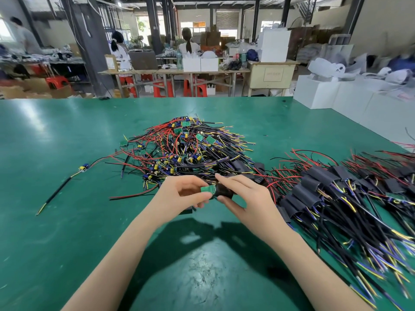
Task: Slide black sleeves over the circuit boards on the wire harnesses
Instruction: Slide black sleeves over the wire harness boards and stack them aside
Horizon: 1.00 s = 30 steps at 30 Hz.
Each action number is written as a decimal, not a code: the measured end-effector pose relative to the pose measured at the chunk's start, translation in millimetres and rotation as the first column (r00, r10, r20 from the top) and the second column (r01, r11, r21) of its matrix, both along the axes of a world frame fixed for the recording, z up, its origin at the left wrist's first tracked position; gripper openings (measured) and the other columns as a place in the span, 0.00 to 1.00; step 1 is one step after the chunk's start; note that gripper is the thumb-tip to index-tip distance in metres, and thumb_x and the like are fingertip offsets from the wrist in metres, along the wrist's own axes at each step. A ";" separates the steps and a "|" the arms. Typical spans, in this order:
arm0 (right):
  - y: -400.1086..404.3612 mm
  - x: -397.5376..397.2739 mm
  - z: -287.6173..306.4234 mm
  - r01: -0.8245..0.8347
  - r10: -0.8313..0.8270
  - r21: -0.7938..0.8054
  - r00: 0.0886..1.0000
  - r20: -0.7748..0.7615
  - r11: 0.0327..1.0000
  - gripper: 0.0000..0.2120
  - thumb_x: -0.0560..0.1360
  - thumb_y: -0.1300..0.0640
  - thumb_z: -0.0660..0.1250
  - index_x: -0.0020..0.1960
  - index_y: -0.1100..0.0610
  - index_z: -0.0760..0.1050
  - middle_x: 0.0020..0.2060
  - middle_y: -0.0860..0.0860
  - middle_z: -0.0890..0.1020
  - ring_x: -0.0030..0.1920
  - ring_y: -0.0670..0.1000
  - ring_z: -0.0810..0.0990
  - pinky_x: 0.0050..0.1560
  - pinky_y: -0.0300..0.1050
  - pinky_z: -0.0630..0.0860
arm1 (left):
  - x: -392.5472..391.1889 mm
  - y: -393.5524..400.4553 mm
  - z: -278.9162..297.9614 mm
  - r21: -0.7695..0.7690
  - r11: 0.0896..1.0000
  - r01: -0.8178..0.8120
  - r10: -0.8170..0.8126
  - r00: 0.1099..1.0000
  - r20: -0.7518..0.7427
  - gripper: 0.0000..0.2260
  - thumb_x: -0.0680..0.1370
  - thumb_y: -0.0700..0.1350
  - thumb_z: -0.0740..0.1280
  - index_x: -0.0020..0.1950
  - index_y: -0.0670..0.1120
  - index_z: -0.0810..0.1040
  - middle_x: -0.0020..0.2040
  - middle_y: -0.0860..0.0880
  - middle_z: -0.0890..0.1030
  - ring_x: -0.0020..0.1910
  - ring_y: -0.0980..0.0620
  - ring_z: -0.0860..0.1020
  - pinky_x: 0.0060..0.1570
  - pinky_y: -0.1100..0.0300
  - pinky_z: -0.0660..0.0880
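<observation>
Above the green work mat (67, 221), the left hand (179, 196) pinches a small green rectangular circuit board (207, 189) by its free end, while the right hand (242, 194) curls around a soft black tubular sleeve (224, 192) whose mouth sits at the board's other end, only partly over it. If the board's corners or components catch the sleeve's rim, the sleeve could bunch or buckle; pushing harder might strain the soldered wires. The tangled heap of unsleeved red, black and yellow harnesses (186, 149) lies just behind; the finished sleeved pile (336, 189) lies at right.
</observation>
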State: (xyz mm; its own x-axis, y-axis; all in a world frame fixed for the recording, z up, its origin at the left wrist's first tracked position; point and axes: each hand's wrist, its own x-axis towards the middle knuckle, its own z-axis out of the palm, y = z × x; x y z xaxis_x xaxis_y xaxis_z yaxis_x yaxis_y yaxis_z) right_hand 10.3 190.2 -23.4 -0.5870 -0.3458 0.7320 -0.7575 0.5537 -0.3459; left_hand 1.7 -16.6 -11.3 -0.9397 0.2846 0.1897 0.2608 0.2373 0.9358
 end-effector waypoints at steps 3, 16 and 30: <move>0.1 -0.9 -0.4 -0.014 0.014 0.006 0.998 -0.055 1.000 0.17 0.73 0.63 0.72 0.61 0.62 0.79 0.52 0.52 0.82 0.51 0.52 0.80 0.56 0.40 0.74 | 0.8 2.9 -0.3 0.017 1.000 0.022 -0.022 0.999 0.026 0.03 0.76 0.40 0.71 0.45 0.47 0.82 0.35 0.46 0.83 0.31 0.54 0.79 0.33 0.67 0.74; -2.5 -1.0 0.8 -0.022 0.075 -0.280 0.981 0.180 0.960 0.14 0.74 0.67 0.69 0.57 0.57 0.81 0.47 0.47 0.85 0.48 0.41 0.82 0.52 0.36 0.77 | 2.4 3.4 0.6 0.023 1.000 0.019 -0.017 0.996 -0.092 0.11 0.71 0.34 0.75 0.50 0.42 0.80 0.39 0.49 0.85 0.36 0.56 0.81 0.40 0.67 0.76; 1.8 -2.1 2.4 -0.019 0.016 0.038 0.998 0.067 0.999 0.21 0.72 0.62 0.73 0.64 0.61 0.77 0.47 0.53 0.82 0.45 0.54 0.80 0.48 0.51 0.77 | -1.6 1.8 -1.4 0.122 0.992 -0.017 0.026 0.997 -0.073 0.08 0.71 0.34 0.74 0.46 0.44 0.83 0.37 0.48 0.85 0.35 0.55 0.81 0.41 0.67 0.76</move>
State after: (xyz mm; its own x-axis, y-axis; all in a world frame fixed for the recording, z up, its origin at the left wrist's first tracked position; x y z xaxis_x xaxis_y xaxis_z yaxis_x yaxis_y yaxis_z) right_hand 8.2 192.0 -21.1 -0.6279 -0.3837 0.6772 -0.7431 0.5543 -0.3749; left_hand 0.1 -14.8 -12.6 -0.9273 0.2352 0.2912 0.3269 0.1297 0.9361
